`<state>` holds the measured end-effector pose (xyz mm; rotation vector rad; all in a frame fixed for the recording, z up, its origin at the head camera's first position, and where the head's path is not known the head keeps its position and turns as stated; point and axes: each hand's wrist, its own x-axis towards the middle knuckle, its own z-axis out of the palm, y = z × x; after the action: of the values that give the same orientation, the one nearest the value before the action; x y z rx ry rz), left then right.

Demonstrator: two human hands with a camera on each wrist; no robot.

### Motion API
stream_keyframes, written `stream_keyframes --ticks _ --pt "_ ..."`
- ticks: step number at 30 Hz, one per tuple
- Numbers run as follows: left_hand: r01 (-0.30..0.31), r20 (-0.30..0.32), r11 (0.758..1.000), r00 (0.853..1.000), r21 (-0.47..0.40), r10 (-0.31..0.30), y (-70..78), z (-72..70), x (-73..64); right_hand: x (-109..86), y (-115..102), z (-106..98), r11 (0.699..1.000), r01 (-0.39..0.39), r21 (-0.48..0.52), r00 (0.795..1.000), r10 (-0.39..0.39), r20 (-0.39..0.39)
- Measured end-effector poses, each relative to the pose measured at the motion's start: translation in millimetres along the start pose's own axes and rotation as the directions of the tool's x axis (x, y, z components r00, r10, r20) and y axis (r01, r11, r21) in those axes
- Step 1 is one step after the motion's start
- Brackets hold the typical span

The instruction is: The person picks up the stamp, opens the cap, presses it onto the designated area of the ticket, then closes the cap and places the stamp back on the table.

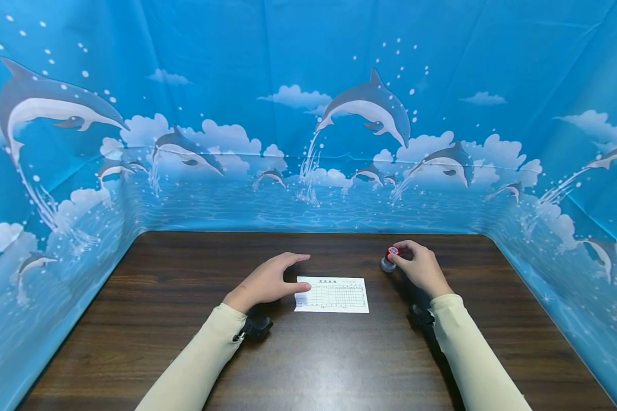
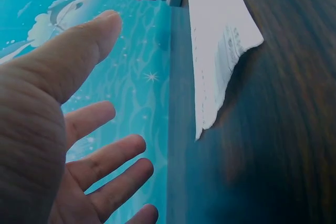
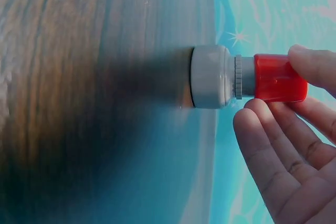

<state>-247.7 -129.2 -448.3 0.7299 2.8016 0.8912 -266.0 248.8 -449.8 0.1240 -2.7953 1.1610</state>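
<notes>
A blue backdrop (image 1: pixel 236 97) fills the upper half of the head view and wraps down both sides, with soft vertical creases. It is printed with clouds, rippled water and leaping dolphins; the biggest dolphin (image 1: pixel 56 103) is at the upper left, another at upper centre.

Below it, the dark brown wood-grain surface (image 1: pixel 339 359) spreads across the lower half, its far corners rounded, a glossy patch of light at lower centre and shadow beneath the right arm.

Two pale yellow sleeves (image 1: pixel 473 354) rise from the bottom edge, with black wrist straps (image 1: pixel 257 327) at their cuffs. The left hand (image 1: pixel 267 279), left of centre, is spread, its thumb well away from the fingers; in the head view the thumb overlaps a slip's left edge, but the left wrist view shows them apart. The right hand (image 1: pixel 424 267), right of centre, pinches a stamp's red top between thumb and fingers.

The white printed slip (image 1: pixel 334 295) lies near the frame's centre, its ragged left edge lifting off the surface. The red-and-grey stamp (image 1: pixel 388 264) is beyond the slip's upper right corner, roughly upright; whether its base touches the surface I cannot tell.
</notes>
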Motion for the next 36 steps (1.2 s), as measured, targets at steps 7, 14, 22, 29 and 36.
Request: stream_keyframes --ticks 7,14,22,29,36 --pt "0.007 0.003 1.0 1.0 -0.008 -0.007 3.8 1.3 2.6 -3.0 -7 4 1.0 0.012 0.009 1.0 -0.011 -0.019" --pt "-0.001 -0.023 1.0 1.0 -0.022 0.0 10.0 -0.9 2.6 -6.1 -19 8 0.992 0.102 0.069 0.994 -0.098 -0.051" --pt "-0.032 -0.051 0.997 0.998 -0.065 0.029 18.2 -4.2 1.5 -11.5 -37 13 0.972 0.15 0.181 0.989 -0.145 -0.041" --pt "-0.038 -0.075 0.997 0.997 -0.074 0.032 23.5 -8.7 -1.1 -18.5 -55 17 0.944 0.133 0.303 0.99 -0.14 0.002" --pt "-0.063 -0.095 0.994 0.994 -0.086 0.055 33.9 -13.6 -4.3 -23.7 -67 24 0.894 0.185 0.407 0.977 -0.213 0.025"
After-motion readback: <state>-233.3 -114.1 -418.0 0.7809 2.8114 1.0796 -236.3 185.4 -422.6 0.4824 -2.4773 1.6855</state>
